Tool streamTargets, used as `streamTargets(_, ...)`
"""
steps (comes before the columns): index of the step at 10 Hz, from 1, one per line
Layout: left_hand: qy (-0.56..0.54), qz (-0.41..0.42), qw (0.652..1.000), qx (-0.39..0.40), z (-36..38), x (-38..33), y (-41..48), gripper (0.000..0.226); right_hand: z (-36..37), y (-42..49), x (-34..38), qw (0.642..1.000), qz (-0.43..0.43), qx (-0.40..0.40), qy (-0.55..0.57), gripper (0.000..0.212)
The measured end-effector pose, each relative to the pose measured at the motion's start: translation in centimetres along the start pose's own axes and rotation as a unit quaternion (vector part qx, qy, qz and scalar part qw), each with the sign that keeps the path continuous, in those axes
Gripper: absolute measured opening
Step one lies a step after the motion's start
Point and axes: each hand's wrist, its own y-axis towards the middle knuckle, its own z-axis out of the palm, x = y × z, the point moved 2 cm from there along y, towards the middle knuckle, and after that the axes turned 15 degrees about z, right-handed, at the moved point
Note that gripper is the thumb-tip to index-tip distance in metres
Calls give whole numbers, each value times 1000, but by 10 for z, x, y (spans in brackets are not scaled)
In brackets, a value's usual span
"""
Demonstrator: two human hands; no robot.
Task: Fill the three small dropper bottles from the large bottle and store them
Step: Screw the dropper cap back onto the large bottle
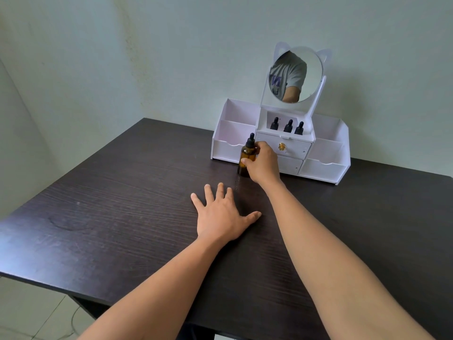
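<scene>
A large amber dropper bottle (245,155) with a black cap stands upright on the dark table (122,204), just in front of the white organizer (326,153). My right hand (263,163) is wrapped around its right side. Three small dropper bottles stand in the organizer's top middle compartment, only their black caps showing: the left one (275,123), the middle one (288,126) and the right one (299,128). My left hand (220,214) lies flat on the table with fingers spread, nearer to me than the bottle.
The organizer has open side bins, two front drawers, one with a gold knob (282,147), and a round cat-ear mirror (295,74) on top. It stands against the wall at the table's far right. The table's front edge is close to me.
</scene>
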Motion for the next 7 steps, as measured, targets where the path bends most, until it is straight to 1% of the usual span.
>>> streamTargets(3, -2, -1, 1000, 5, -2, -1, -1, 110, 2, 0, -3, 999, 21, -26, 12, 53)
streamTargets(6, -2, -1, 1000, 5, -4, -2, -3, 110, -1, -3, -2, 998, 39, -25, 32, 45)
streamTargets(7, 4, 3, 1000, 3, -4, -2, -2, 111, -3, -9, -3, 998, 26, -28, 54, 49)
